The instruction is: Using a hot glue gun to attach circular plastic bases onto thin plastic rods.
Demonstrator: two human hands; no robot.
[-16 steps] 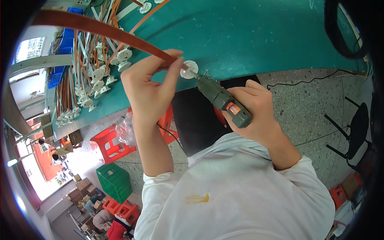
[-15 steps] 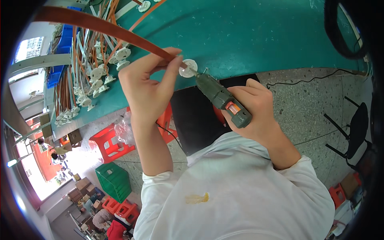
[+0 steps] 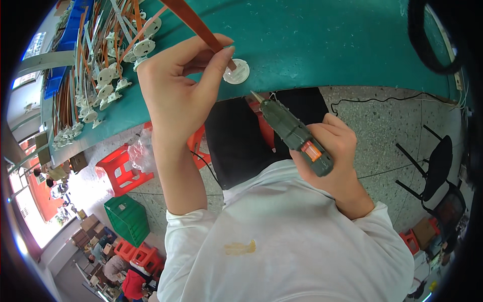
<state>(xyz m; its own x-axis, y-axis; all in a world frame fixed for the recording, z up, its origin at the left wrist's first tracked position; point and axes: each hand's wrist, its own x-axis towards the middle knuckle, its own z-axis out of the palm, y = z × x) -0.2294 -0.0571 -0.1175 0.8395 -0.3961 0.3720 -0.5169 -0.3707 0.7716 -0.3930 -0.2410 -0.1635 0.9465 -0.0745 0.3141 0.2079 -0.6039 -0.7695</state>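
Observation:
My left hand (image 3: 183, 85) pinches a brown-orange flat strip (image 3: 193, 22) near its lower end, which meets a round white disc base (image 3: 237, 72) at the table's near edge. Clear material shows where strip and disc meet. In my right hand (image 3: 329, 148) is a dark green glue gun (image 3: 289, 126), its pale tapered nozzle pointing up and left. The nozzle tip is apart from the disc, just beyond the table edge above my lap. An orange-red label or window shows on the gun's rear.
The green table (image 3: 322, 45) has bundled strips with white bases (image 3: 105, 75) standing along its left side, beside a blue bin (image 3: 65, 65). Red stools (image 3: 118, 168) and a green crate (image 3: 128, 219) stand on the floor left. A black chair (image 3: 437, 166) stands right; a black cable (image 3: 387, 98) runs near the table edge.
My right hand has drawn the glue gun back from the disc, down and to the right. My left hand still holds the strip against the disc; the whole view has shifted slightly.

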